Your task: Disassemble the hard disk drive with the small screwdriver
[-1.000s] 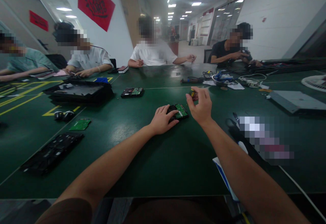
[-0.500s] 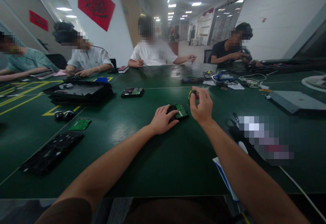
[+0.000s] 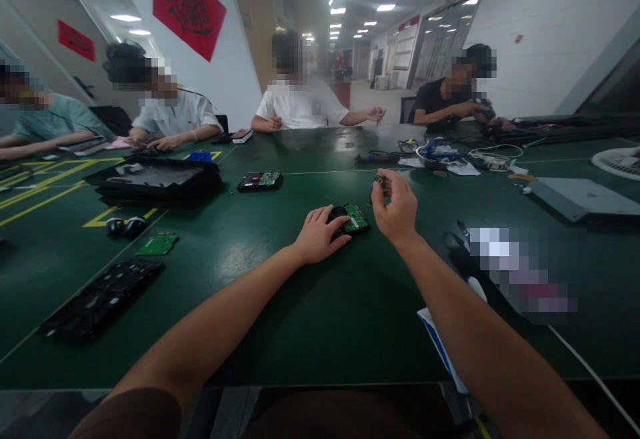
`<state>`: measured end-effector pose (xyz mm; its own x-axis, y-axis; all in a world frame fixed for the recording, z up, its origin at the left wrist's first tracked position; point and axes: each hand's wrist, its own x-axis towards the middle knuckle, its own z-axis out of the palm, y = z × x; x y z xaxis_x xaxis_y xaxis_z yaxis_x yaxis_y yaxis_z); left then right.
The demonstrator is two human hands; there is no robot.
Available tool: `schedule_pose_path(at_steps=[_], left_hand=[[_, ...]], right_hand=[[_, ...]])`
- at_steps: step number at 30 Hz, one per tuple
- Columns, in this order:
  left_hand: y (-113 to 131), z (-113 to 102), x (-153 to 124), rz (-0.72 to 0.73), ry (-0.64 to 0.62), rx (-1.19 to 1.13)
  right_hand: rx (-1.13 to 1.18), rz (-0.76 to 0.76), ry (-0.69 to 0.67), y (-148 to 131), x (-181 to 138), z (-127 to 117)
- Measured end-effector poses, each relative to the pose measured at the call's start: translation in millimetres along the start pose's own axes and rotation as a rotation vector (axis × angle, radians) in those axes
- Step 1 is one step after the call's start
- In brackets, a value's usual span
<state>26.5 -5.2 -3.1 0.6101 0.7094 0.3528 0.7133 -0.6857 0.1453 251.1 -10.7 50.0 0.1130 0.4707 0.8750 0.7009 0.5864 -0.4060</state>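
Observation:
On the green table in front of me lies a hard drive (image 3: 357, 218) with its green circuit board facing up. My left hand (image 3: 323, 236) reaches across its left part, thumb along the near edge and fingers on top and far side, holding it against the table. Just right of the drive and raised above the table, my right hand (image 3: 397, 206) pinches a small screwdriver (image 3: 381, 181) with a yellow-and-black handle. Fingers cover most of the tool, and its tip is hard to make out.
Left of me are a loose green circuit board (image 3: 158, 244), a black plastic frame (image 3: 103, 299) and stacked black trays (image 3: 155, 182). Another hard drive (image 3: 260, 180) lies farther off. To the right are a grey metal case (image 3: 585, 198) and cables (image 3: 440, 152). Several people sit opposite.
The screwdriver's handle has turned a little within my right fingers, showing less yellow on its side. My left hand and the hard drive stay in place.

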Motion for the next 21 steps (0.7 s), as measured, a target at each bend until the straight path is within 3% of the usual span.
schedule_pose_path(at_steps=[7,15,21], left_hand=[[1,0,0,0.0,0.005,0.002],[0,1,1,-0.014,-0.008,-0.008],[-1,2,1,-0.01,-0.001,-0.011]], right_hand=[[-0.008,0.031,0.008,-10,3,-5],[0.567,0.427,-0.14,4,12,-1],[0.794,0.62,-0.249,1,17,-6]])
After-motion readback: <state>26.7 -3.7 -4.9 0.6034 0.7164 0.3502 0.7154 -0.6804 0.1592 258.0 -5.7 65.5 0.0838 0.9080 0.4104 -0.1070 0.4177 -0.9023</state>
